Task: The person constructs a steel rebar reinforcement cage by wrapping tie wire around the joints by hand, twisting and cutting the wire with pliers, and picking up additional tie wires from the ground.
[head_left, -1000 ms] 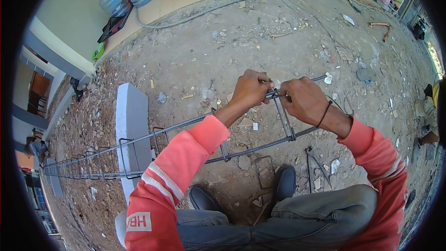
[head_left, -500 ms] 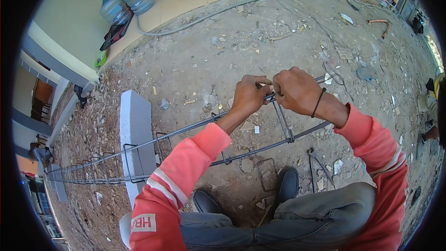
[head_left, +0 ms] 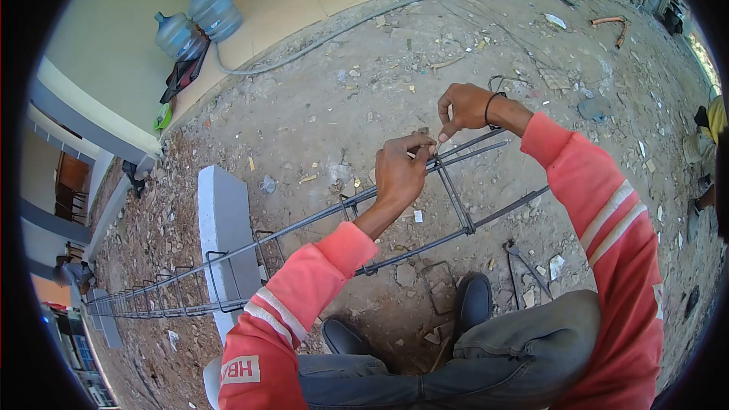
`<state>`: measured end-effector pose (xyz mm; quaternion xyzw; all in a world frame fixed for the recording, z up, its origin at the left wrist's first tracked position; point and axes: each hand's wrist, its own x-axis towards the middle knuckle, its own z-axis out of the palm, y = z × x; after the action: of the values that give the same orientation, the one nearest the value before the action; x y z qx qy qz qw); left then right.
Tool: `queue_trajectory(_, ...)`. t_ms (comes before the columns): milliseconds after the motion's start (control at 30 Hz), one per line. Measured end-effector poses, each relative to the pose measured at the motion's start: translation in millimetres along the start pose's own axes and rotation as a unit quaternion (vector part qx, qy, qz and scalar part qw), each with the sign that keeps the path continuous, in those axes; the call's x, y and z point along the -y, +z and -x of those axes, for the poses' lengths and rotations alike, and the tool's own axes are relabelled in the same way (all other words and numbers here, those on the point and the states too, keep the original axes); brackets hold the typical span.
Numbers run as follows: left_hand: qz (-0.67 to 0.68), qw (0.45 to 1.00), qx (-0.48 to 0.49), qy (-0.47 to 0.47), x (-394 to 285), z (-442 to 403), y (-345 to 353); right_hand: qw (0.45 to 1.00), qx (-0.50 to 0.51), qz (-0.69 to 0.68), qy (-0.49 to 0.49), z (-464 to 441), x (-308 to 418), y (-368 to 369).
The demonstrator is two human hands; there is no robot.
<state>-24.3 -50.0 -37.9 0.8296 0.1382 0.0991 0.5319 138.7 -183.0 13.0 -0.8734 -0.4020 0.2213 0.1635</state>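
Observation:
A long rebar cage point(head_left: 304, 222) of steel bars and square stirrups runs from far left to in front of my knees. At its upper bar, my left hand point(head_left: 401, 171) is closed in a pinch beside a stirrup point(head_left: 456, 196) corner, on what looks like a thin tie wire. Just above and to the right, my right hand point(head_left: 465, 111) has curled fingers, its thumb tip close to the left fingertips. Whatever it pinches is too small to make out. Pincers point(head_left: 525, 269) lie with handles spread on the ground, right of my shoes.
A pale block point(head_left: 228, 216) stands under the cage on the left. A loose stirrup point(head_left: 438, 288) lies between my shoes point(head_left: 474, 300). Rubble covers the ground. Water jugs point(head_left: 215, 13) and a hose point(head_left: 326, 38) are at the back. Another person point(head_left: 710, 137) is partly visible at far right.
My right hand has lifted slightly up from the joint, its elbow swinging outward and its fingers loosening apart from the left hand. My left hand stays at the bar. The view has shifted slightly.

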Motion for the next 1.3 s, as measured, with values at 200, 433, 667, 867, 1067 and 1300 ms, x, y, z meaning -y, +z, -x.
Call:
queue_trajectory(200, 0.007, 0.998, 0.050, 0.034, -3.9, -2.3, -6.0, 0.979, 0.153, -0.130, -0.020, -10.7, -12.6, -9.9)
queue_trajectory(433, 0.017, 0.980, 0.131, 0.147, -1.4, -7.9, -11.5, 0.939, 0.255, -0.206, 0.102, -13.5, -30.0, 1.0)
queue_trajectory(667, 0.044, 0.970, 0.212, 0.110, -6.9, -12.1, -13.6, 0.949, 0.267, -0.086, 0.147, -10.9, -15.9, -2.1)
queue_trajectory(867, 0.049, 0.967, 0.219, 0.120, -3.2, -11.8, -12.1, 0.992, 0.040, -0.023, 0.117, 62.3, 5.4, -79.4)
queue_trajectory(1067, 0.031, 0.971, 0.212, 0.107, -7.0, -11.1, -10.6, 0.981, 0.031, 0.022, 0.189, 129.6, -35.9, -68.1)
queue_trajectory(1300, 0.055, 0.979, 0.190, 0.036, -8.5, -10.9, -6.7, 0.992, 0.004, 0.129, -0.006, 143.9, -36.8, 29.5)
